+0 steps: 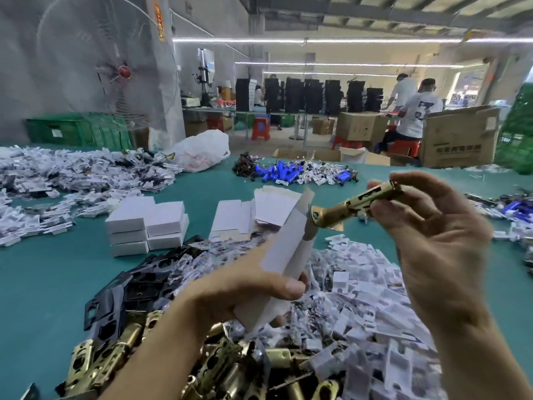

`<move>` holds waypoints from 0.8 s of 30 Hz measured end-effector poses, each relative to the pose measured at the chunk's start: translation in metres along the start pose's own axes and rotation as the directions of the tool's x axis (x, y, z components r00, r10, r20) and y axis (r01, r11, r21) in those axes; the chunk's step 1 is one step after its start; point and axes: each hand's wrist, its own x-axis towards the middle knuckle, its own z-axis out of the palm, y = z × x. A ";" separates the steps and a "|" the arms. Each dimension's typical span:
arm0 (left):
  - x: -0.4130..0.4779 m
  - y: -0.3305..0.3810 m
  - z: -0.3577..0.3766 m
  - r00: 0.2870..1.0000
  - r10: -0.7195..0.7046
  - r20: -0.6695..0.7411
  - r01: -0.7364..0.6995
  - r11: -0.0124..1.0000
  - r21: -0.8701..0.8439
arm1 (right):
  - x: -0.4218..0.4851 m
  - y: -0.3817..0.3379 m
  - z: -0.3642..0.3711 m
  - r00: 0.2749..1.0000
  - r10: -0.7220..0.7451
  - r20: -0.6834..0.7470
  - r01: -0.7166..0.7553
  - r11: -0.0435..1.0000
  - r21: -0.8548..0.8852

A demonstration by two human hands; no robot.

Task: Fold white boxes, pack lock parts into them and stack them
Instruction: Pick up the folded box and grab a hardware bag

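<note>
My left hand (pixel 245 290) grips a folded white box (pixel 284 255), tilted with its open end and flaps pointing up and to the right. My right hand (pixel 427 226) pinches a brass latch (pixel 354 204) by its far end, the latch's face plate at the mouth of the box. Finished white boxes (pixel 147 223) stand stacked at centre left on the green table (pixel 52 278). Flat box blanks (pixel 251 215) lie behind the held box. More brass latches (pixel 115 356) are heaped at the near edge.
Black plates (pixel 144 281) lie beside the latches. Small white bagged parts (pixel 360 298) are piled under my hands, and more of them (pixel 72 174) at far left. Blue cylinders (pixel 285 171) and a white plastic bag (pixel 202 151) sit at the back. People work at distant benches.
</note>
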 end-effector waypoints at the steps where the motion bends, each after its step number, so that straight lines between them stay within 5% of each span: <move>1: -0.001 -0.001 0.000 1.000 0.002 0.016 -0.003 1.000 0.009 | 0.000 -0.002 0.000 1.000 -0.001 0.006 0.001 1.000 0.004; 7: 0.005 -0.008 0.001 0.997 -0.009 0.080 0.012 0.999 -0.044 | 0.001 -0.013 -0.001 0.995 0.041 0.090 -0.029 0.991 -0.131; 13: 0.012 -0.015 -0.004 0.994 -0.084 -0.067 0.084 0.996 -0.008 | 0.000 -0.023 -0.001 0.984 0.023 0.179 0.013 0.981 -0.196; 24: 0.019 -0.020 0.002 0.956 0.239 -0.170 -0.195 0.951 0.238 | 0.003 -0.029 -0.006 0.991 -0.081 0.104 0.102 0.971 -0.217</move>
